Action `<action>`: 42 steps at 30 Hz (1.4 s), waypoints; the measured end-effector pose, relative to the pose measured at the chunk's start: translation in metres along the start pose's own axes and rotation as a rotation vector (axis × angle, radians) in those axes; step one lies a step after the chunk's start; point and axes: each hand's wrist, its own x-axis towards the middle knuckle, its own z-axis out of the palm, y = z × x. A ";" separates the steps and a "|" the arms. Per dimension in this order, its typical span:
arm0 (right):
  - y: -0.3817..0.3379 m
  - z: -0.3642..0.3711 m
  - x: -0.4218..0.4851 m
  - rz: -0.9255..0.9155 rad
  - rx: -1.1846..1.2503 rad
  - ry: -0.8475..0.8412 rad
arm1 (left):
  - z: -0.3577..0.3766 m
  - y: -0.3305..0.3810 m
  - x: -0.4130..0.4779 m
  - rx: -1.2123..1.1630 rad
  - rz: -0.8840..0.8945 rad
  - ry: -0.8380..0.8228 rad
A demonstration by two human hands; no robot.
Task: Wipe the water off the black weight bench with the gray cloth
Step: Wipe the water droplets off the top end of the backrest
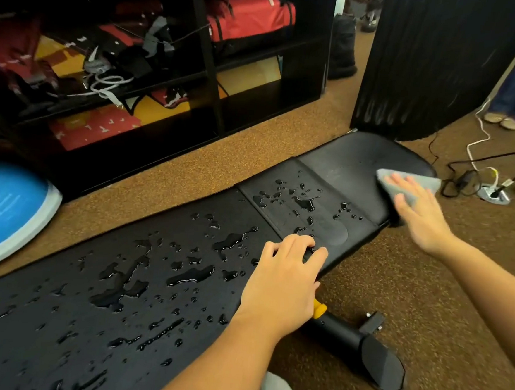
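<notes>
Pressing cloth point(409, 179) flat under open-fingered right hand point(413, 208) at bench point(343, 167) end. Left hand point(284, 276) grips bench edge. Water point(189, 277) lies left of right hand. Advise: keep palm flat, sweep leftward, overlap passes.

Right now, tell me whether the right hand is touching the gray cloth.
Touching. The head view shows the right hand lying flat, fingers spread, on the gray cloth, pressing it onto the black weight bench.
</notes>
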 end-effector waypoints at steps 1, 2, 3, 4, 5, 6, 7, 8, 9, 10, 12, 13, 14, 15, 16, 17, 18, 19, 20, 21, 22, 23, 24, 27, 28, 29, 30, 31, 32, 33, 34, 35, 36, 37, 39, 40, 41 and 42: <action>0.012 -0.002 0.009 0.096 0.079 0.063 | 0.000 0.000 0.000 0.002 0.002 -0.001; 0.017 -0.003 0.018 0.194 0.174 0.131 | -0.001 -0.001 0.000 0.004 -0.001 -0.002; 0.017 -0.003 0.027 0.291 0.259 0.195 | -0.001 0.000 0.001 0.004 -0.006 -0.002; 0.011 0.000 0.034 0.364 0.330 0.246 | -0.001 -0.001 0.001 0.005 -0.011 -0.004; 0.000 0.004 0.034 0.405 0.380 0.266 | -0.002 -0.001 0.002 0.004 -0.012 -0.007; -0.012 0.011 0.028 0.390 0.371 0.250 | -0.002 -0.001 0.002 0.002 -0.012 -0.007; -0.023 0.021 0.017 0.328 0.332 0.209 | -0.001 -0.001 0.000 0.002 -0.011 -0.008; -0.030 0.028 0.005 0.239 0.276 0.165 | -0.001 0.000 0.000 0.003 -0.008 -0.009; -0.031 0.034 -0.007 0.172 0.247 0.132 | -0.001 0.000 0.000 0.006 -0.005 -0.011; -0.029 0.036 -0.015 0.140 0.247 0.105 | -0.001 -0.001 0.001 0.010 -0.004 -0.011; -0.016 0.032 -0.010 0.146 0.264 0.099 | -0.001 -0.002 0.002 0.009 -0.012 -0.004; -0.007 0.027 -0.001 0.190 0.265 0.124 | 0.000 -0.001 0.002 0.007 -0.015 -0.007; 0.002 0.022 0.010 0.230 0.266 0.140 | 0.000 -0.001 0.002 0.004 -0.018 -0.011; 0.009 0.017 0.023 0.283 0.254 0.157 | 0.000 0.000 0.001 0.001 -0.020 -0.015; 0.020 0.013 0.037 0.317 0.218 0.174 | 0.000 0.000 0.001 -0.006 -0.020 -0.015; 0.028 0.008 0.049 0.336 0.167 0.183 | 0.001 0.001 0.001 -0.011 -0.019 -0.017; 0.035 0.001 0.063 0.345 0.122 0.183 | 0.001 0.001 0.001 -0.014 -0.016 -0.017; 0.040 -0.005 0.074 0.343 0.082 0.165 | 0.002 0.002 0.000 -0.014 -0.014 -0.018; 0.037 -0.012 0.083 0.328 0.046 0.124 | 0.002 0.002 0.000 -0.010 -0.013 -0.016; 0.036 -0.018 0.092 0.317 0.005 0.068 | 0.001 0.002 0.000 -0.005 -0.011 -0.016; 0.032 -0.023 0.099 0.305 -0.041 0.013 | 0.001 0.002 0.000 -0.001 -0.009 -0.013; 0.028 -0.025 0.108 0.300 -0.094 -0.031 | 0.001 0.001 0.000 0.000 -0.007 -0.008; 0.021 -0.027 0.115 0.303 -0.156 -0.054 | 0.001 0.001 0.000 0.000 -0.005 -0.003; -0.001 -0.019 0.132 0.307 -0.338 -0.081 | 0.001 0.001 0.000 -0.007 0.000 -0.003; -0.010 -0.012 0.137 0.277 -0.374 -0.104 | 0.002 0.000 0.001 -0.007 0.003 -0.006; -0.021 -0.004 0.141 0.243 -0.401 -0.143 | 0.001 0.000 0.001 -0.005 0.004 -0.010; -0.037 0.005 0.143 0.211 -0.409 -0.183 | 0.001 0.000 0.001 -0.002 0.005 -0.011; -0.051 0.013 0.144 0.172 -0.423 -0.213 | 0.001 -0.001 0.001 -0.002 0.005 -0.009; -0.066 0.020 0.144 0.128 -0.422 -0.231 | 0.001 -0.001 0.002 -0.003 0.006 -0.006; -0.081 0.029 0.142 0.082 -0.424 -0.249 | 0.001 -0.001 0.001 -0.006 0.004 -0.005; -0.094 0.038 0.139 0.029 -0.422 -0.266 | 0.001 -0.001 0.001 -0.008 0.004 -0.006; -0.104 0.048 0.136 -0.048 -0.439 -0.298 | 0.000 -0.001 0.001 -0.009 0.006 -0.007; -0.111 0.057 0.131 -0.138 -0.450 -0.341 | 0.000 -0.001 0.000 -0.010 0.008 -0.008; -0.114 0.062 0.126 -0.234 -0.467 -0.400 | 0.000 -0.001 0.000 -0.010 0.008 -0.009; -0.108 0.050 0.117 -0.334 -0.363 -0.460 | 0.000 -0.001 0.001 -0.010 0.007 -0.006; -0.095 0.041 0.120 -0.312 -0.279 -0.422 | 0.000 -0.001 0.001 -0.009 0.005 -0.005; -0.083 0.029 0.125 -0.260 -0.254 -0.349 | 0.000 -0.001 0.001 -0.006 0.005 -0.004; -0.071 0.019 0.132 -0.180 -0.253 -0.285 | 0.000 0.000 0.002 -0.006 0.007 -0.001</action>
